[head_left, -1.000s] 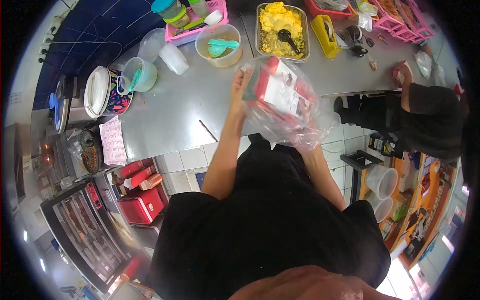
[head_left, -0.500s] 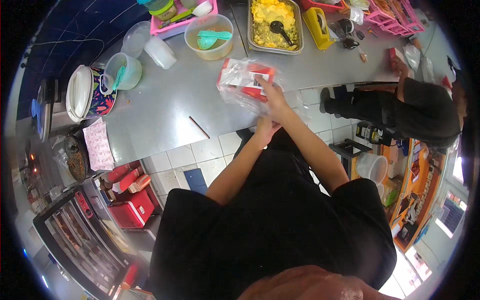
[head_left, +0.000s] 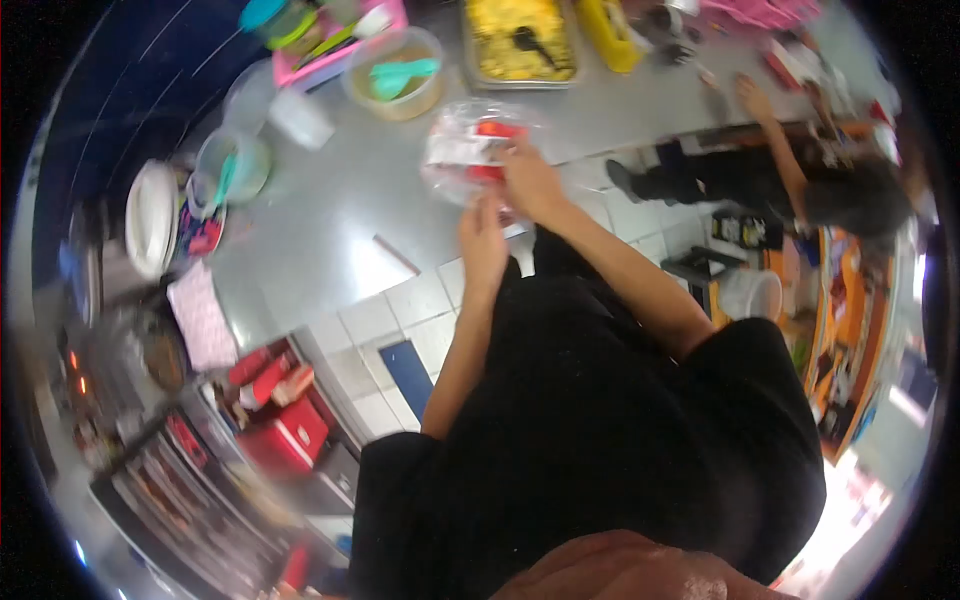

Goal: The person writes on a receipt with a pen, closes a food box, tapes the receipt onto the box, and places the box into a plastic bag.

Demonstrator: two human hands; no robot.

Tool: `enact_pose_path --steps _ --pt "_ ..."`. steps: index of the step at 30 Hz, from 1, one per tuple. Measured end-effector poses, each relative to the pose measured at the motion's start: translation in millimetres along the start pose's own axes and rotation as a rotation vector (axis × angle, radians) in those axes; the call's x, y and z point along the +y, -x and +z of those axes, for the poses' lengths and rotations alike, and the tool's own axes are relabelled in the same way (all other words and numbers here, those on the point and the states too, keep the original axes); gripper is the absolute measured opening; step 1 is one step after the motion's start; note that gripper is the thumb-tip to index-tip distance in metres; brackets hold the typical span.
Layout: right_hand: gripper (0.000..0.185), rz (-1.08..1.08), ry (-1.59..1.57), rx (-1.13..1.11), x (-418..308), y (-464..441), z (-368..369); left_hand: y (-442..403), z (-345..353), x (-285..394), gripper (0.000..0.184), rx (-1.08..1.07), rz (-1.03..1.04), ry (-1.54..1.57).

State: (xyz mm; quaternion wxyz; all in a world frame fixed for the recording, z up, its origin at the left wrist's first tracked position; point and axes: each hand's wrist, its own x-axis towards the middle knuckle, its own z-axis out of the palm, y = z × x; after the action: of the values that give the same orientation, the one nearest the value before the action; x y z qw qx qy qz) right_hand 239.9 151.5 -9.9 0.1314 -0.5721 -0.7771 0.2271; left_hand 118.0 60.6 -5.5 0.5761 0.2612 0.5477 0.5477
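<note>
A clear plastic bag with a red and white box (head_left: 462,150) inside lies at the front edge of the metal counter (head_left: 300,215). My right hand (head_left: 527,180) rests over the right part of the box, its fingertips on the bag. My left hand (head_left: 484,235) is at the near end of the bag, fingers pressed together on the plastic. The picture is blurred, so the fingertips are hard to make out. Behind the bag is a clear tub (head_left: 405,102) with a turquoise scoop (head_left: 400,76).
A tray of yellow food (head_left: 520,35) and a yellow tape dispenser (head_left: 612,38) stand at the back. To the left are a tub (head_left: 243,178), a white-lidded container (head_left: 152,220) and pink paper (head_left: 203,318). Another person (head_left: 800,180) works at the right.
The bagged box has gone from being held up to lying lower on the counter. My left hand has moved to its near end, my right hand onto the box. The other person's arm has reached over the counter.
</note>
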Motion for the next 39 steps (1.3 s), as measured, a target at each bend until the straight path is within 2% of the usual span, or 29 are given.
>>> enact_pose_path --steps 1,2,4,5,7,8,9,10,11,13,15,16,18,19,22,25,26,29,32,33,35,36,38,39 --pt "0.056 -0.015 0.076 0.042 10 -8 7 -1 -5 -7 0.027 -0.027 0.027 -0.028" --pt "0.052 -0.025 0.153 0.077 16 -20 20 12 3 15 0.027 0.018 0.018 -0.033" --pt "0.047 -0.012 0.323 0.107 19 -37 23 18 -4 30 0.028 -0.062 0.022 -0.109" --pt "0.052 0.002 0.218 -0.002 20 -31 6 19 -15 41 0.031 -0.119 -0.033 -0.273" --pt "0.061 0.004 -0.008 -0.216 -2 -14 -52 14 -42 52 0.043 -0.012 -0.034 -0.685" --pt "0.058 -0.146 0.02 -0.095 -5 3 -79 21 -26 82 0.049 0.169 -0.003 -0.851" --pt "0.056 -0.298 0.047 0.021 1 20 -99 13 -25 81 0.052 0.324 0.222 -0.935" --pt "0.05 -0.359 0.102 0.053 18 32 -110 3 -27 78 0.058 0.481 0.452 -1.005" --pt "0.044 -0.423 0.159 0.079 36 43 -121 -14 -23 72 0.06 0.42 0.53 -1.01" --pt "0.032 -0.387 0.285 -0.075 67 49 -125 -50 -12 51 0.067 0.31 0.67 -1.028" --pt "0.02 -0.176 0.434 -0.404 110 28 -114 -76 -17 3 0.067 0.108 0.392 -0.792" --pt "0.019 -0.17 0.371 -0.193 119 22 -120 -86 -7 3 0.067 0.012 0.262 -0.667" --pt "0.017 -0.154 0.242 0.203 142 19 -137 -76 24 -1 0.059 -0.005 -0.15 -0.438" --pt "0.017 -0.137 0.16 0.378 149 27 -139 -72 40 -5 0.057 -0.04 -0.24 -0.331" --pt "0.024 -0.089 -0.013 0.265 176 35 -148 -80 81 -46 0.053 -0.082 -0.137 -0.278" --pt "0.033 -0.041 -0.17 0.145 200 40 -155 -64 138 0 0.047 0.056 -0.271 -0.084" --pt "0.035 -0.028 -0.219 0.101 204 41 -155 -66 135 1 0.046 0.074 -0.217 -0.161" --pt "0.038 -0.083 -0.407 0.336 199 55 -152 -63 114 13 0.039 0.153 -0.039 -0.401" --pt "0.041 -0.006 -0.263 0.189 199 60 -144 -53 109 36 0.026 0.267 0.199 -0.663" --pt "0.043 0.009 -0.284 0.068 195 59 -146 -57 111 36 0.022 0.324 0.375 -0.707" --pt "0.048 0.038 -0.317 -0.172 188 56 -151 -64 107 46 0.023 0.163 0.306 -0.681" --pt "0.052 0.007 -0.286 -0.032 189 55 -143 -68 105 51 0.024 0.081 0.27 -0.665" --pt "0.06 -0.057 -0.221 0.246 190 53 -118 -78 104 59 0.026 -0.056 0.083 -0.432" --pt "0.064 -0.051 -0.211 0.315 186 50 -122 -82 106 65 0.028 -0.125 -0.006 -0.314"
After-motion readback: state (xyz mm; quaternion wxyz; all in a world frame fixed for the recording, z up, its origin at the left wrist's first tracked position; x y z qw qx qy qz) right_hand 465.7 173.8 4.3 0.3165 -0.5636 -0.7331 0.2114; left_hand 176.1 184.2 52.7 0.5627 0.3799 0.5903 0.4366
